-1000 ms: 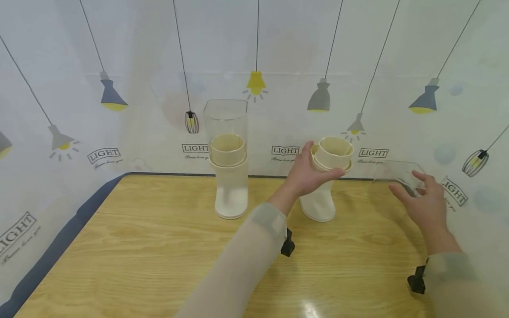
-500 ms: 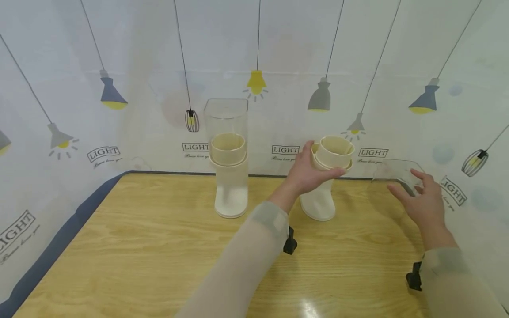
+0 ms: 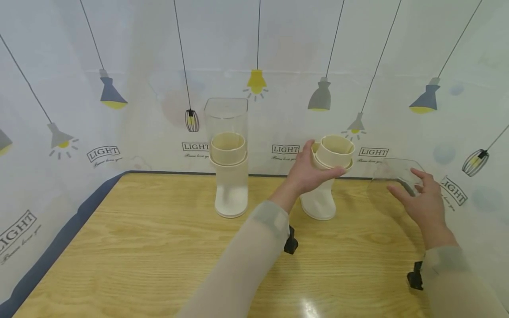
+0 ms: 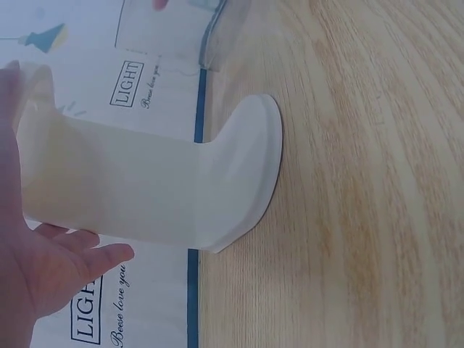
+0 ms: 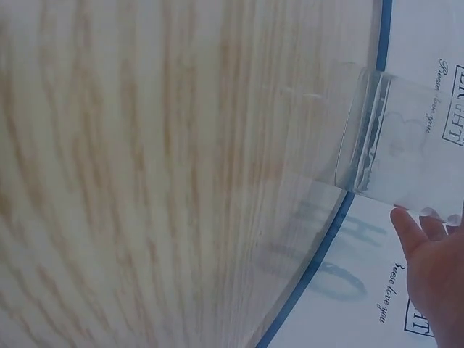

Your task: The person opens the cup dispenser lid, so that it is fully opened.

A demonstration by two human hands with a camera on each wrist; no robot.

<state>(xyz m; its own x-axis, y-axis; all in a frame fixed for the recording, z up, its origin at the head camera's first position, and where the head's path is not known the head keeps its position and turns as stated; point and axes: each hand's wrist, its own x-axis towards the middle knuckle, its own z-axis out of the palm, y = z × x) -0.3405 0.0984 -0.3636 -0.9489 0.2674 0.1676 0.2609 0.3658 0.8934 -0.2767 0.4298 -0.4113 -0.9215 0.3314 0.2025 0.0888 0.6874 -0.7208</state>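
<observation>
My left hand grips the upper part of a cream dispenser stand, thumb in front and fingers round the far side. That stand is upright on the table, with a round cream cup-like ring at its top; the left wrist view shows its curved foot. On the right, my right hand holds a clear plastic container between thumb and fingers. The container's thick base is low by the table's back edge; whether it touches the wood I cannot tell. Its outline is faint in the head view.
A matching cream dispenser stands to the left, with a clear square container over its ring. The wooden table has a dark blue back edge, and a lamp-print cloth hangs behind it.
Both hands keep their hold in the same places. Only a very slight shift of the head view is visible.
</observation>
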